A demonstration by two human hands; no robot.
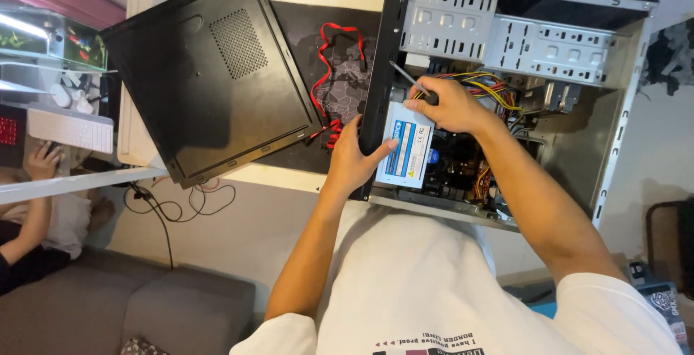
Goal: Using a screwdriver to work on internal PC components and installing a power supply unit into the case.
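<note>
1. White desk [285, 174] served as the work surface, with a dark mat [303, 30] laid across it and a grey sofa [108, 304] below the desk edge at 7 o'clock of the view.
2. The power supply unit [406, 149], a grey metal box with a white-and-blue label, sat inside the open computer case [622, 109], against the case's wall nearest the mat.
3. The left hand [354, 160] gripped the case edge beside the unit, its thumb pressed flat on the labelled face.
4. The right hand [452, 105] was clenched around a screwdriver [412, 80] with a black handle; the shaft pointed toward 10 o'clock, its tip just above the top edge of the unit.
5. A bundle of yellow, red and black wires [491, 87] ran from under the right hand toward 3 o'clock, into the case interior.
6. Silver drive bays [506, 37] occupied the case at 12 o'clock from the unit. The motherboard area [463, 170] lay at 4 o'clock from the unit, partly hidden by the right forearm.
7. A red flat cable [329, 66] lay looped on the mat at 9 o'clock from the case.
8. The removed black side panel [210, 73], with a perforated vent patch, rested tilted on the desk at 9 o'clock from the cable.
9. At the far 9 o'clock edge, another person's hand [42, 161] rested beside a white keyboard [72, 131].
10. Black cords [181, 203] hung below the desk edge.
</note>
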